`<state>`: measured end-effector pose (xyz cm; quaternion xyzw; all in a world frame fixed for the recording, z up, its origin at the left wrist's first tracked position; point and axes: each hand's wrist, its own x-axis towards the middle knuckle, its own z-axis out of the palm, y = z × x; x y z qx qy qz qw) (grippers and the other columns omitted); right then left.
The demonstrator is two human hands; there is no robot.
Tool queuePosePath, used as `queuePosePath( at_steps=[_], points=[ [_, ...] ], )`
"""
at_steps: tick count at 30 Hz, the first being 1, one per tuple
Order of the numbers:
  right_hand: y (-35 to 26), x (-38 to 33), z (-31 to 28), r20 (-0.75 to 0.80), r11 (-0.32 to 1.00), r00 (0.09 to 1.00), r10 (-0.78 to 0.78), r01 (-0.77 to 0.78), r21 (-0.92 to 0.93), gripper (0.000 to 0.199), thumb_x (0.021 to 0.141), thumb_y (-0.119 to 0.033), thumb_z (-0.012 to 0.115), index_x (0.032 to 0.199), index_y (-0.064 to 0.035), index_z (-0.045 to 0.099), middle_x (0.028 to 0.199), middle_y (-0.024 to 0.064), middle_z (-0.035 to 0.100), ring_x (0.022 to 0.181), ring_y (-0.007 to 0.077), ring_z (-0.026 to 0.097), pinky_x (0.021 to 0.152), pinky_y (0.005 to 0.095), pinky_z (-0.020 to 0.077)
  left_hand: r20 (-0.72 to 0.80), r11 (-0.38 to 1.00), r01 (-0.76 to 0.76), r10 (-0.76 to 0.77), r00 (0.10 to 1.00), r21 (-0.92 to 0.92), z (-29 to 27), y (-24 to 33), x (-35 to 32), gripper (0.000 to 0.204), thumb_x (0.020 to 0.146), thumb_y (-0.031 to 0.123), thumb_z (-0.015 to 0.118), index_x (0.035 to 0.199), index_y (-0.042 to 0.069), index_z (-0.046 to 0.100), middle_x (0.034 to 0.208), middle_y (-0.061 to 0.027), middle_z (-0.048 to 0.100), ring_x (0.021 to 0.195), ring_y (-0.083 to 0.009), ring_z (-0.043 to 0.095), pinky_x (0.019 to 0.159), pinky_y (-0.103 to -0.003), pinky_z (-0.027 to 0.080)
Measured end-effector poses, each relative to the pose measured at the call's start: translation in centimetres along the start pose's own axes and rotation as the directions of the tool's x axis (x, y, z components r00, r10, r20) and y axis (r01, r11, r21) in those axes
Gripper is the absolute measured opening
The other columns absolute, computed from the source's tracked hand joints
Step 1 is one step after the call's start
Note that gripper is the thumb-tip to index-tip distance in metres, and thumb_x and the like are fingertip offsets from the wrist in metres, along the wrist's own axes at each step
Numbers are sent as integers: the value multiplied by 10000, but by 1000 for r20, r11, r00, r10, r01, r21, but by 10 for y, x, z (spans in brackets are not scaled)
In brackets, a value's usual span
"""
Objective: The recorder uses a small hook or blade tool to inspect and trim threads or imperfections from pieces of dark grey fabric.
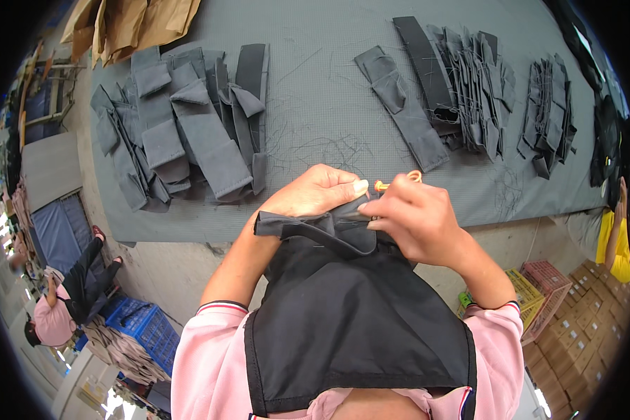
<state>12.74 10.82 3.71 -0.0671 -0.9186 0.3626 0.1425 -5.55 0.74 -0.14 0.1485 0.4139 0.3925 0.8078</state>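
Observation:
A dark grey sewn fabric strip (315, 229) drapes over my left wrist and lies in front of my black apron. My left hand (318, 190) is closed on its upper end, thumb pressed on the cloth. Close beside it, my right hand (416, 217) is slightly blurred, with thumb and fingertips pinched together at the strip's edge. A small yellow-and-orange tool with a looped handle (414, 176), apparently thread snips, sticks out of the right hand. The rest of that tool is hidden by the fingers.
Piles of dark grey strips lie on the table (308, 84) at left (182, 133) and right (469, 91), among loose threads. Brown paper (136, 28) sits at the far left corner. Crates (546, 287), cartons (574, 336) and other people (56, 308) are around the table.

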Motion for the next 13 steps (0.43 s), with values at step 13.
queuePosePath(
  at_steps=[13],
  points=[
    [9,13,-18,75,955,965,-253,261,-143,178,667,-165,637,827,-99,594,743,9,465,649,160,512,667,312,471,64,969,-35,20,998,243,-3,-8,6,308,946,295,553,893,11,659,756,55,581,711,-29,460,658,-228,405]
  ],
)
